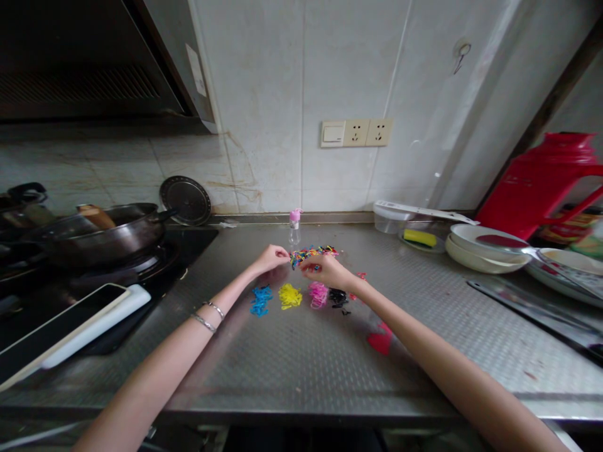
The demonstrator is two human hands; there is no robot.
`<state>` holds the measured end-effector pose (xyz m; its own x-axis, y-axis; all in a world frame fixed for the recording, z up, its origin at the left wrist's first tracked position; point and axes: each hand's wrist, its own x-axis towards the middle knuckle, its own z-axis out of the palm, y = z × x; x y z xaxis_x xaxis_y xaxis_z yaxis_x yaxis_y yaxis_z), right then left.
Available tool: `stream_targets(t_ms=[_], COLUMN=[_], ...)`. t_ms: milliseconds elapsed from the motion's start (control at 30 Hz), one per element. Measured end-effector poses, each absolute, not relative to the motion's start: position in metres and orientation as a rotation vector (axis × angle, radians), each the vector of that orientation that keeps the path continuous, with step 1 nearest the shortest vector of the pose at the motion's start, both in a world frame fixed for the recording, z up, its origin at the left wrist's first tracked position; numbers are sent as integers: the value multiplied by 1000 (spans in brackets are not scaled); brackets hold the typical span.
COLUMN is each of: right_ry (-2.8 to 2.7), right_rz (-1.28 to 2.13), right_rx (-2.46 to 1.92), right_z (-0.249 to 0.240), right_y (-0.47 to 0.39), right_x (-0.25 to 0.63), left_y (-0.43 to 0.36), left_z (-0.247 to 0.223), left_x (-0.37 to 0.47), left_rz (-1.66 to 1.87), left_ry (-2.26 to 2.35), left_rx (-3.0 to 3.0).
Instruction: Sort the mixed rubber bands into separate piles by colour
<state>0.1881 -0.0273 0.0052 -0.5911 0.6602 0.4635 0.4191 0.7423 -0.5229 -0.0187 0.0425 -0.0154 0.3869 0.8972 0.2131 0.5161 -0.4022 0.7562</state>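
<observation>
A: What do we have around us?

B: A pale tiled wall (264,94) behind, and below it a textured metal countertop (226,376) reaching to our front edge. A dark range hood (85,56) hangs at upper left.

A: And on the surfaces?

B: We see a red thermos (532,182) at far right and a metal pan (108,235) on the stove at left. A phone-like slab (61,320) lies near us on the left; stacked bowls (485,251) and a long blade (537,314) sit on the right.

A: What about our hands?

B: Our left hand (272,257) is at the left end of the mixed pile (313,251) of coloured bands, fingertips drawn close. Our right hand (327,271) curls over its front — that blocks part of our view. We cannot tell whether either one pinches a band.

A: Anything smaller?

B: A clear bottle (294,229) with a pink cap stands just behind the pile. Nearer us, left to right, lie blue bands (260,301), yellow bands (289,295), pink bands (318,295) and black bands (338,297) — with a red patch (380,339) beside our right forearm.
</observation>
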Motion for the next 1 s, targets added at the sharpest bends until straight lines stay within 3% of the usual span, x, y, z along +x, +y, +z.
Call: stream_targets(t_ms=[400,1000], right_ry=[-2020,-2312], right_rz=[338,277], right_rx=[-1234,-1136], right_z=[-14,-15], right_y=[19,13], right_x=[258,247], left_y=[31,37], left_z=[-16,-17], left_x=[-7,-17], left_rz=[631,629], left_ry=[1235,1246], left_rx=[2554,2493])
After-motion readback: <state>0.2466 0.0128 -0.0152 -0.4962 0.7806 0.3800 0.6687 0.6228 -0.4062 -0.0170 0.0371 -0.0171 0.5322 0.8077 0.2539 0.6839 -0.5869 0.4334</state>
